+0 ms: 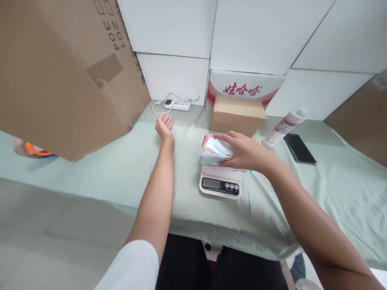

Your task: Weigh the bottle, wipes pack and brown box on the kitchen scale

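A pack of wet wipes (211, 151) with a white lid and a pink and pale blue wrapper is in the grip of my right hand (238, 151). The pack is on or just over the kitchen scale (221, 187); contact cannot be made out. Its display and several round buttons face me. My left hand (165, 127) rests on the cloth to the left, palm turned up, fingers loosely curled and apart with nothing in them. Just beyond it is a white power strip (178, 104) with a cable.
Behind the scale stands a small brown carton (237, 114), with a white and red box (246, 86) at its back. A white tube (284, 128) and a black phone (300, 149) are on the right. One large cardboard box (72, 80) fills the left; tape rolls (33, 149) lie beside it.
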`<act>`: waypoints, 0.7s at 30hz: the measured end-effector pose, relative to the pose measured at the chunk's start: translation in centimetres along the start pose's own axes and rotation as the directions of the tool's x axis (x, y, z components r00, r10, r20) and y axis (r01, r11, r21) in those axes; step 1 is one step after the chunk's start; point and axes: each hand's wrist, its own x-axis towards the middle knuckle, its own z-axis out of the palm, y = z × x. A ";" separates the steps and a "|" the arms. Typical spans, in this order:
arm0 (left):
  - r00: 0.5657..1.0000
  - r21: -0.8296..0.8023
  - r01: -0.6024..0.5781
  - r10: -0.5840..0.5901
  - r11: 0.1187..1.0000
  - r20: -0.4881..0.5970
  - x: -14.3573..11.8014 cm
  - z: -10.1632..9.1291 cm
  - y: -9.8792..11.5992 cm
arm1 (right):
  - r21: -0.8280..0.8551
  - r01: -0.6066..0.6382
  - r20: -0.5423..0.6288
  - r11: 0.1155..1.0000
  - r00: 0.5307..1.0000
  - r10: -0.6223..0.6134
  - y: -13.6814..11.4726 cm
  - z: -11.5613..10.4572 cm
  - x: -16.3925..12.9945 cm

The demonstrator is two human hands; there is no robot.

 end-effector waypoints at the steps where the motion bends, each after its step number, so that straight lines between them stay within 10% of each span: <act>1: 1.000 0.003 0.000 0.000 1.000 0.002 0.0 0.0 0.0 | 0.017 -0.004 -0.001 1.000 1.000 0.004 0.0 0.0 0.0; 21: 0.999 0.038 -0.033 0.032 0.999 0.018 -0.3 -0.1 -0.1 | 0.134 -0.095 -0.010 0.986 0.995 0.097 0.5 -0.7 1.1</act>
